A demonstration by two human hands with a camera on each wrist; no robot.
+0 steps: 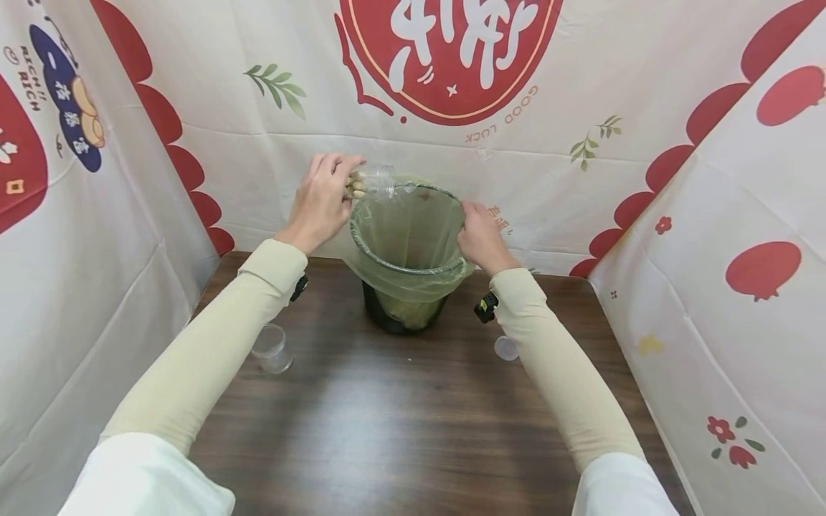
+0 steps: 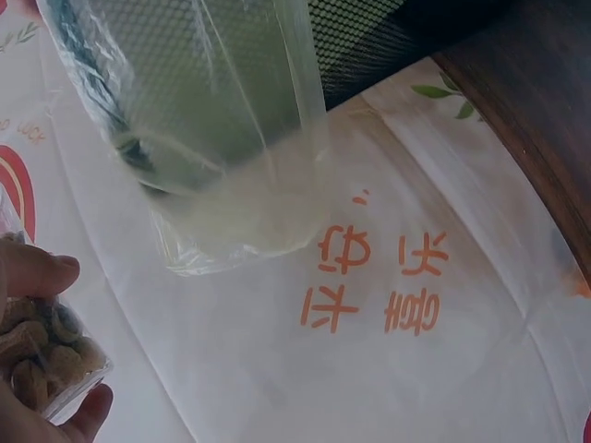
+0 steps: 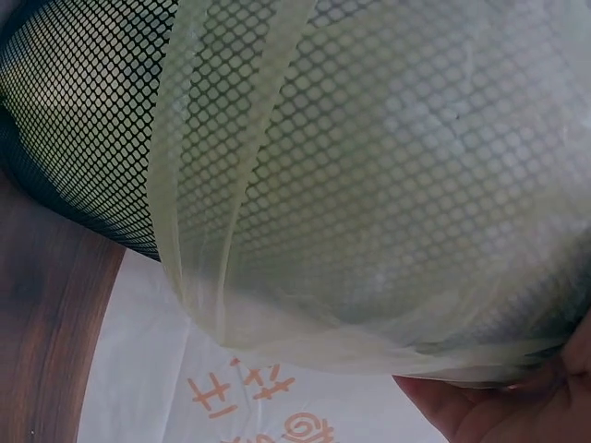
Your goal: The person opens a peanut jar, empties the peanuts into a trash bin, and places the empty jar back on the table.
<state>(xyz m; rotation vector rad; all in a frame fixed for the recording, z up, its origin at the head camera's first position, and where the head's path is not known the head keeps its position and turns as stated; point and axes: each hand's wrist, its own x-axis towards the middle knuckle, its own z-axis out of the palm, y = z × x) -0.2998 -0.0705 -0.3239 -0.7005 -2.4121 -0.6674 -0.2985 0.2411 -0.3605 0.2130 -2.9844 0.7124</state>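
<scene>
In the head view my left hand [image 1: 323, 201] grips a clear plastic jar [image 1: 382, 180] lying on its side, its mouth over the left rim of a waste bin. Tan, nut-like pieces [image 2: 51, 362] sit toward the bottom of the jar, under the fingers in the left wrist view. The bin [image 3: 78, 120] is black mesh, lined with a thin pale-green bag [image 1: 413, 283] folded over its rim. On the opposite side, my right hand [image 1: 480, 233] grips the bin's rim through the bag. The bin appears tilted, its opening toward me.
A second clear jar [image 1: 272, 349] stands on the dark wooden table [image 1: 361, 437] near the left forearm. By the right forearm lies a small clear round lid [image 1: 506, 348]. Printed white cloth [image 1: 213, 86] encloses the back and both sides.
</scene>
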